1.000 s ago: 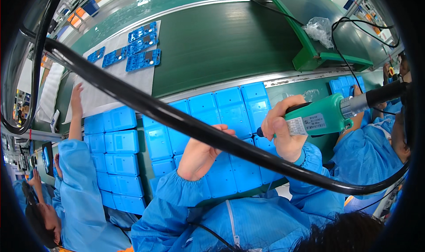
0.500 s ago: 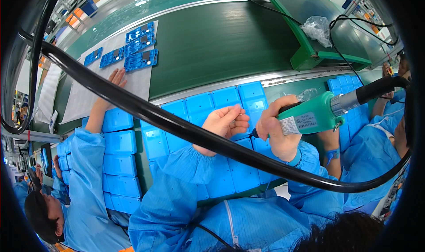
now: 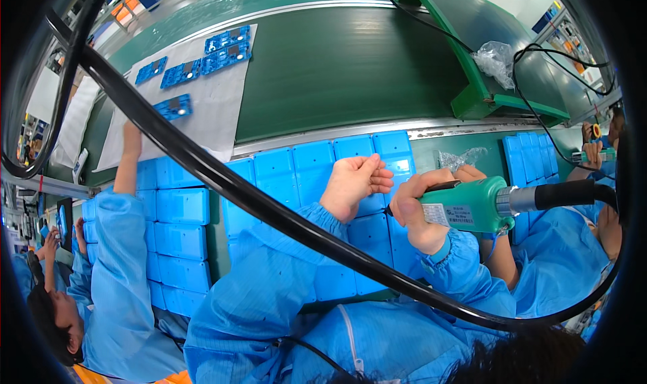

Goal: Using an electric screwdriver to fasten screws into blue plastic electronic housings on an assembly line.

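Observation:
My right hand (image 3: 423,212) grips a green electric screwdriver (image 3: 472,205), held sideways with its dark tip pointing left. Close to that tip is my left hand (image 3: 356,187), its thumb pressed to curled fingers; whatever they hold, if anything, is too small to make out. Both hands are above rows of bright blue plastic covers (image 3: 313,167) with small holes in them. A thick black hose (image 3: 283,221) crosses in front, hiding part of my left sleeve and some covers.
At left a co-worker's arm (image 3: 125,171) reaches toward blue housings with dark inserts (image 3: 176,107) on a white sheet (image 3: 209,131). More covers (image 3: 178,223) are stacked there. Beyond lies a green conveyor belt (image 3: 350,67), with a green metal frame (image 3: 472,101) and crumpled plastic (image 3: 495,62) at right.
The co-worker's hand has drawn back left, and one housing has shifted toward them, blurred. My left hand has risen slightly and moved right. The screwdriver sits a little lower and more level.

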`<action>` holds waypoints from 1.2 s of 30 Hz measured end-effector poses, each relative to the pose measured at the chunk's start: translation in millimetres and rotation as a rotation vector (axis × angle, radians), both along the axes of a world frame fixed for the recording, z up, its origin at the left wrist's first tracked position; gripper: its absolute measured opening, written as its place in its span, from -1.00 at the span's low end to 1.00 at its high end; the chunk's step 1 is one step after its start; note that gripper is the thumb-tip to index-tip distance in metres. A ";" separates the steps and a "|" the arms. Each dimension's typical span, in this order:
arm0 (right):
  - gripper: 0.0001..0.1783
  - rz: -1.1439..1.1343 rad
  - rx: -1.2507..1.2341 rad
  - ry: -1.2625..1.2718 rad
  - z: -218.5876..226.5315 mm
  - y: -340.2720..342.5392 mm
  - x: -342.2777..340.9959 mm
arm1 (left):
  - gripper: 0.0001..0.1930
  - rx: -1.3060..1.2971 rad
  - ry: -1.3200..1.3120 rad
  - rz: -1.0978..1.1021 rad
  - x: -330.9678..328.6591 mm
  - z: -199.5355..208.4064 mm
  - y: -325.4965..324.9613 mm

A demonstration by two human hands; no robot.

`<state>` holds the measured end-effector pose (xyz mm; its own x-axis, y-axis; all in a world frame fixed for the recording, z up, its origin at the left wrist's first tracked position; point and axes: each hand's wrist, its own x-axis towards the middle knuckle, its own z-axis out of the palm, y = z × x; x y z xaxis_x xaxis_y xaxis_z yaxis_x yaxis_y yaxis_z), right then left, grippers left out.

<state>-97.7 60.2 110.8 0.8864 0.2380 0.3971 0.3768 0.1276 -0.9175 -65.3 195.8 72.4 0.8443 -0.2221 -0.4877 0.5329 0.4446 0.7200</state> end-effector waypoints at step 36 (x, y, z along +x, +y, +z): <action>-0.61 0.321 0.329 0.179 64.3 34.8 -11.7 | -0.84 0.721 -0.388 0.105 -137.6 22.1 32.9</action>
<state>-109.4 94.9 175.1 0.8500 0.3978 0.3452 0.1110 0.5054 -0.8557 -202.9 228.6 94.5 0.9809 0.1231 -0.1503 0.1694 -0.1632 0.9719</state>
